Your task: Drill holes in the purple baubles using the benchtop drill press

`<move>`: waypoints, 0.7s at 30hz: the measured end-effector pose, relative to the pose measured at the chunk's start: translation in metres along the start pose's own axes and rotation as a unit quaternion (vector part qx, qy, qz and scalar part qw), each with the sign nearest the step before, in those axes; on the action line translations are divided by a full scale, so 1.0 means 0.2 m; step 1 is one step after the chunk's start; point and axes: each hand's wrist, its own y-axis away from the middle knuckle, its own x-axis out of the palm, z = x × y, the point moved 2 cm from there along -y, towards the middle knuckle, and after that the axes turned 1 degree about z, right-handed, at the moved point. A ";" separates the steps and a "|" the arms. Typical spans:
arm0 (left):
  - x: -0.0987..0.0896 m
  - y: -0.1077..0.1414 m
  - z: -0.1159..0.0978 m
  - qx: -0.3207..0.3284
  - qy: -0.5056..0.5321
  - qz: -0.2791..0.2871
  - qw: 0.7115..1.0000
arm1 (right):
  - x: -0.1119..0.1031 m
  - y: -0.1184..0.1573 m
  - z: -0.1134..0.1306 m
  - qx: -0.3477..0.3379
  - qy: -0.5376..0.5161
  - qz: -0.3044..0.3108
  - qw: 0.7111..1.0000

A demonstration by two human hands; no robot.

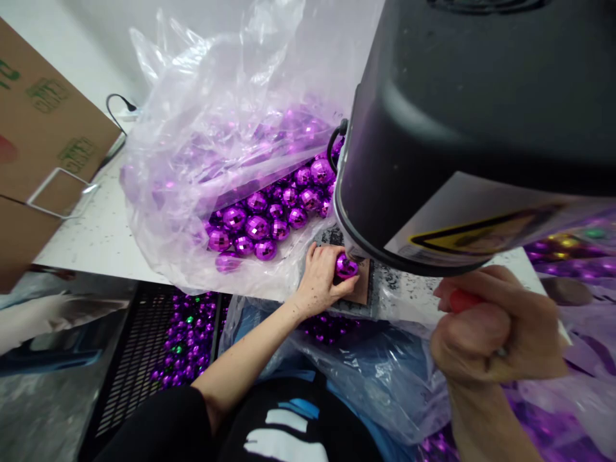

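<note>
My left hand (320, 279) grips a shiny purple ball (346, 265) between thumb and fingers, on a brown pad (362, 289) under the edge of a large black machine (462, 128). My right hand (495, 324) is closed around a red knob (464, 300) below the machine's right side; the rest of what it holds is hidden by the fingers. Behind my left hand, an open clear plastic bag (168, 212) lies on the white table (101, 237) with many faceted purple balls (257, 226) spilling toward its mouth.
A cardboard box (43, 128) with a metal handle stands at the left. Below the table edge, a black crate (129, 353) holds small purple and green balls. More plastic and purple balls (572, 256) lie at the right. Plastic film covers my lap.
</note>
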 end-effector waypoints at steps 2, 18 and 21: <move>-0.01 0.00 0.00 -0.006 -0.001 0.005 1.000 | 0.02 0.02 -0.01 -0.005 -0.008 -0.007 1.000; -0.02 0.00 -0.03 0.011 -0.019 -0.008 1.000 | 0.17 0.16 -0.09 0.006 -0.063 -0.133 0.989; -0.02 0.00 -0.02 0.017 -0.034 -0.020 0.999 | 0.17 0.21 -0.12 0.010 -0.056 -0.121 0.991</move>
